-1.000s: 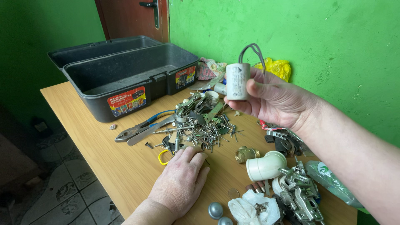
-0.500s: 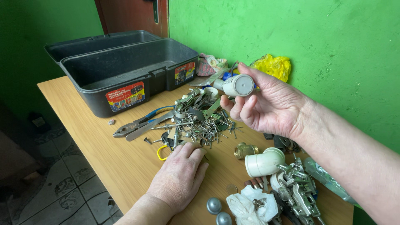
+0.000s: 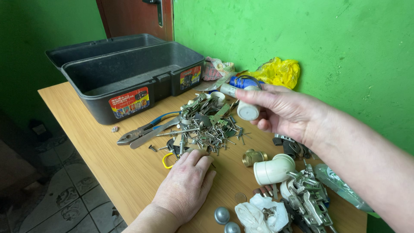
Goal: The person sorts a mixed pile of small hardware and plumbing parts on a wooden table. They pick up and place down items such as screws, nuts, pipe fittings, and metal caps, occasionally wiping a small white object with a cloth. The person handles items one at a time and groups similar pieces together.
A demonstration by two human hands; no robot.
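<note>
Room: green walls, a brown door (image 3: 138, 17) behind, patterned floor tiles at lower left.
Surface: wooden table (image 3: 108, 172) set against the wall on the right, crowded with small hardware.
Right hand (image 3: 289, 112): raised above the table, fingers closed round a small white cylinder (image 3: 249, 110); thumb lies along the top, the round end of the cylinder faces the camera.
Cylinder: held in the air over the far edge of the pile, clear of the table; a dark wire loop (image 3: 248, 79) shows just above the fingers.
Left hand (image 3: 185, 187): palm down and flat on the table, fingers loosely together, holding nothing; fingertips touch the near edge of the pile.
Pile (image 3: 207, 125): nails, screws and bent metal bits heaped mid-table, between the two hands.
Pliers (image 3: 144, 131): blue-handled, lying just left of the pile, jaws pointing left.
Yellow ring (image 3: 166, 160): partly under the left fingertips.
Toolbox (image 3: 129, 73): dark grey, open, at the far left of the table, lid swung back; inside looks bare, red stickers on the front wall.
Brass fitting (image 3: 252, 156): right of the left hand, just beside a white pipe elbow (image 3: 274, 169).
Hinges (image 3: 308, 196): a metal cluster at the near right, touching the elbow.
White bag (image 3: 261, 213): crumpled, near edge, with two grey knobs (image 3: 222, 215) to its left.
Yellow bag (image 3: 278, 71): bunched against the wall behind the right hand.
Cloth (image 3: 215, 68): patterned, by the toolbox's right end.
</note>
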